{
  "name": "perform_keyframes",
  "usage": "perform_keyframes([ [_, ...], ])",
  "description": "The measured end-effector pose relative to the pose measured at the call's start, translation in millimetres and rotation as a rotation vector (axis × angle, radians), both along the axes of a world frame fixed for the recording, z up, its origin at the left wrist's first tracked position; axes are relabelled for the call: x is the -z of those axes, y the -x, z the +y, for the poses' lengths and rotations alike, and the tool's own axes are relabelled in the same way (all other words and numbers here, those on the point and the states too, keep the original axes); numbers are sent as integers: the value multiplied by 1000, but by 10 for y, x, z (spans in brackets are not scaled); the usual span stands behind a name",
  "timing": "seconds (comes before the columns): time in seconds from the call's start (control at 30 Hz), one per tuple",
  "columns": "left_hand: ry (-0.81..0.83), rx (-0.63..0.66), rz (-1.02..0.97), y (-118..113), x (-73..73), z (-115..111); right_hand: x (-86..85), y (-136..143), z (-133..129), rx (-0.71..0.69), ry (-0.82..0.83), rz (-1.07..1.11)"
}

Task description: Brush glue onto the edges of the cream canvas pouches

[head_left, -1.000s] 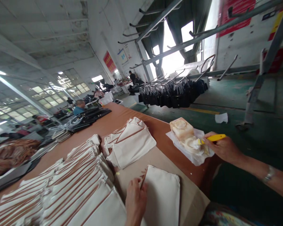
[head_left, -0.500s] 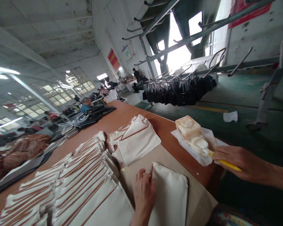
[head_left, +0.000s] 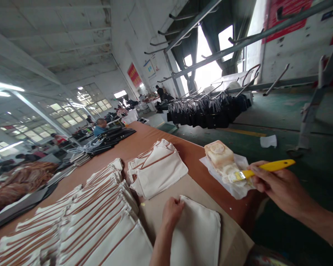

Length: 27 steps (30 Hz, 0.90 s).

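My right hand [head_left: 277, 184] grips a yellow-handled brush [head_left: 262, 168]; its bristles rest on a pale glue-like mass beside a cream block [head_left: 218, 153] on a plastic sheet [head_left: 235, 192] at the table's right edge. My left hand [head_left: 170, 212] pinches the near-left corner of a cream fabric pouch [head_left: 198, 231] lying on brown paper [head_left: 230, 236]. A fanned row of cream pouches with brown strips [head_left: 100, 218] lies to the left. A smaller pile of pouches [head_left: 158, 170] sits behind.
The long brown table [head_left: 144, 138] runs away to black bags [head_left: 113, 135] and seated people at the far end. A metal rack [head_left: 211, 109] with dark hanging bags stands on the green floor to the right. A white scrap [head_left: 268, 140] lies on the floor.
My right hand turned the brush so the handle points up and right, with the bristles back on the pale mass. My left hand curled onto the pouch corner.
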<state>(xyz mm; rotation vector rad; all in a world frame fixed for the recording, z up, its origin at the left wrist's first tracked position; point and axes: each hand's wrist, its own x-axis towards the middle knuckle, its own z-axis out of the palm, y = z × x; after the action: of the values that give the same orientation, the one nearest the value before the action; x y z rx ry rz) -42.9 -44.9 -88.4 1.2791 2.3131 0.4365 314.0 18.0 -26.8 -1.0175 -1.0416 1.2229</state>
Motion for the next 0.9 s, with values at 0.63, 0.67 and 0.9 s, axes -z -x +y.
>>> perform_keyframes([
  [0.63,-406,213,-620,-635,-569,-570,-515,825,-239,-499,-477,-254],
  [0.67,-399,229,-635,-667,-602,-581,-522,842,-242,-518,-509,-277],
  [0.9,-350,293,-673,-781,-666,-650,-563,817,-165,-440,-622,-327],
])
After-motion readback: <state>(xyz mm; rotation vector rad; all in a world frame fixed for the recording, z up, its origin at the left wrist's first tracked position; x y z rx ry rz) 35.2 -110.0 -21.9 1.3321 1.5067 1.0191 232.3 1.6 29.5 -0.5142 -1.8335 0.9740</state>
